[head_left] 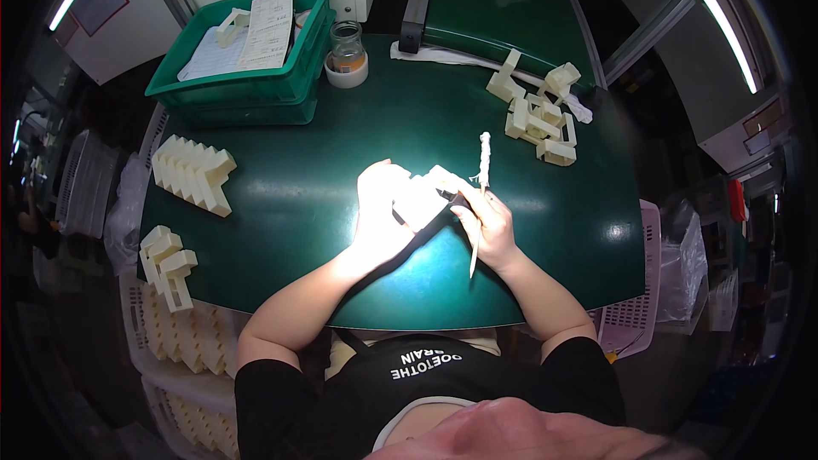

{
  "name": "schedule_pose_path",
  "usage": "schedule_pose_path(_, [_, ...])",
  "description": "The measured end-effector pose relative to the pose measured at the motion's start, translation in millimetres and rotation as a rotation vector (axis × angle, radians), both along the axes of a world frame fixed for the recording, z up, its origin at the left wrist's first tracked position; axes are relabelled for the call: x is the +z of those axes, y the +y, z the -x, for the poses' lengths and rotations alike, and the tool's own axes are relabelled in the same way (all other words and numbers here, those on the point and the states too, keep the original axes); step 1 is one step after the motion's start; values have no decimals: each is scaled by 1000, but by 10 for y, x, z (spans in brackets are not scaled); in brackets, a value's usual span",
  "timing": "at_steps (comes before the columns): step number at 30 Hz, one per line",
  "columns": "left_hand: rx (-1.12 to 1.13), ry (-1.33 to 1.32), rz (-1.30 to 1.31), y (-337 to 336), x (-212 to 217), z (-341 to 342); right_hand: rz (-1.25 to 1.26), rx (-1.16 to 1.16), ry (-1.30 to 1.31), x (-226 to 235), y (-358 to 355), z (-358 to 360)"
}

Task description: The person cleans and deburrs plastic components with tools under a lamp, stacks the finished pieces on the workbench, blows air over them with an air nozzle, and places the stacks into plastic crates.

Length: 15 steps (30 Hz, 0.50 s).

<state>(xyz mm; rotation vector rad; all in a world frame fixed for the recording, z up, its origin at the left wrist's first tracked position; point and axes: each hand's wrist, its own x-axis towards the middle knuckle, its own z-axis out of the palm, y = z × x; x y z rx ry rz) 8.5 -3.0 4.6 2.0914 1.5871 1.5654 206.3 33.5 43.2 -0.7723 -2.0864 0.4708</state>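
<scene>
Several cream parts point(538, 117) lie loose upper right, a stack point(194, 173) left, while both hands meet mid-table point(341, 119): left hand point(381, 209) clamped on a cream part point(417, 198), right hand point(487, 223) gripping a thin tool point(480, 204).

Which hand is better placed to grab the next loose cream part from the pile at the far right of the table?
Right. The right hand is nearer the pile of cream parts, though it holds a thin tool. The left hand grips the current part.
</scene>
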Motion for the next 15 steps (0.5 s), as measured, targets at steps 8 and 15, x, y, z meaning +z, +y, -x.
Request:
schedule_pose_path(8, [-93,-57,-18,14,55,0,11,7,5,4,-6,-19])
schedule_pose_path(15, [-151,-17,-93,31,211,47,142,-22,-29,-37,-9,-66])
